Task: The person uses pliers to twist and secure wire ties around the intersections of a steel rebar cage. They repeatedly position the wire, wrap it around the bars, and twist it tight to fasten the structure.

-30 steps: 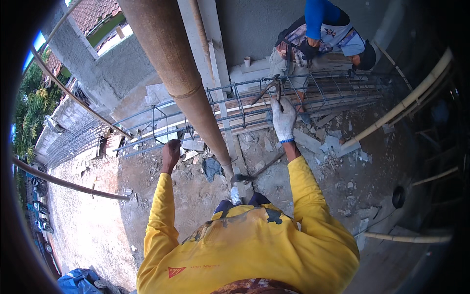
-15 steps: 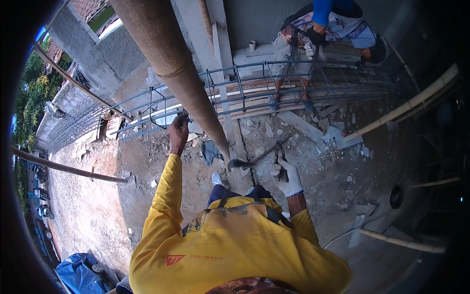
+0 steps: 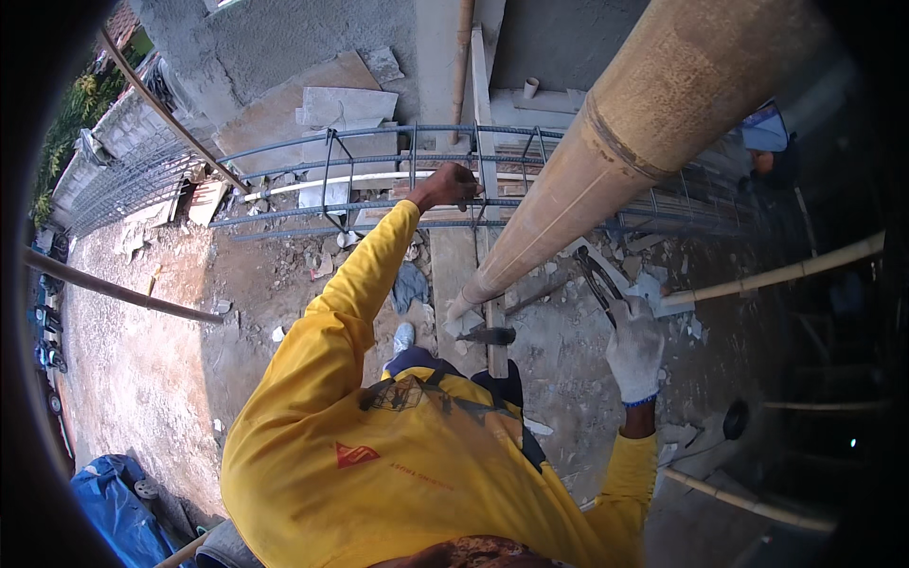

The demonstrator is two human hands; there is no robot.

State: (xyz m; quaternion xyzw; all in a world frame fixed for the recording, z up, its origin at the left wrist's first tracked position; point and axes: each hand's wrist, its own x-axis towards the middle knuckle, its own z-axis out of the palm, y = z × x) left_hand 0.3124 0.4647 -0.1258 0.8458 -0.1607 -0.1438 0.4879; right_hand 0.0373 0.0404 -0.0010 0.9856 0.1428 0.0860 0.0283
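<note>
A long cage of steel rebar [image 3: 374, 204] with square stirrups runs from left to right in front of me. My bare left hand [image 3: 447, 186] reaches over its near bars, beside a stirrup. The fingers are curled together, and what they hold, if anything, is too small to make out. Out to the right, my right hand [image 3: 633, 352] wears a white knit glove and grips a pair of dark pincers [image 3: 597, 280]. The pincers' head points up and away from me, toward the cage but apart from it.
A thick bamboo pole [image 3: 559, 204] slants between my hands and hides part of the cage. Bamboo poles [image 3: 786, 276] stick in from the right. Rubble and a blue-grey cloth [image 3: 409, 288] lie on the ground. Another person [image 3: 765, 133] shows partly behind the thick pole.
My left hand has moved right along the cage. My right hand has swung outward and forward with the pincers. The view has shifted, so the thick pole now hides most of the other person.
</note>
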